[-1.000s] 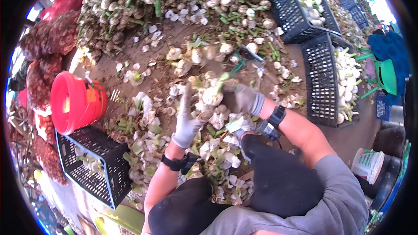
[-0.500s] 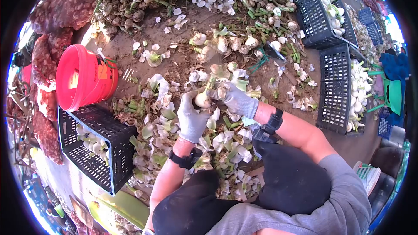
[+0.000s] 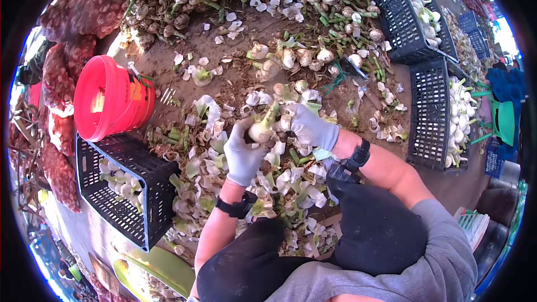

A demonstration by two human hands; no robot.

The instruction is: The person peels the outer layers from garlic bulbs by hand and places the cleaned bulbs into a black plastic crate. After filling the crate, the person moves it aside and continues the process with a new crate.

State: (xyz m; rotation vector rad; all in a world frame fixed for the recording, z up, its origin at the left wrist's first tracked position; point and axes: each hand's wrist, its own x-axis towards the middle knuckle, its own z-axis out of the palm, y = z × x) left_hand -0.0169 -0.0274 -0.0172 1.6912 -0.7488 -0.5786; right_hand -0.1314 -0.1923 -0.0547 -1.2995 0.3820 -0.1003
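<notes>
My left hand point(image 3: 244, 157), in a pale work glove with soiled fingertips, grips a white garlic bulb point(image 3: 260, 132) with its short green stem pointing up. Close against the bulb's right side, my gloved right hand point(image 3: 314, 130) has its fingers curled together at a pale, brownish piece; I cannot tell whether that is skin or another bulb. Under both hands spreads a litter of peeled garlic skins point(image 3: 210, 165). Just beyond them, several untrimmed garlic bulbs point(image 3: 304, 57) lie on the dirt-covered floor.
A red bucket point(image 3: 146, 100) stands at left above a black crate point(image 3: 159, 190) with some cleaned garlic. More black crates point(image 3: 429, 114) of white bulbs are on the right. A large garlic heap point(image 3: 184, 0) fills the far side. Mesh sacks point(image 3: 84, 14) line the left.
The right hand has shifted slightly right and turned, its fingers more curled. The left hand still holds the bulb, whose green stem now shows more clearly.
</notes>
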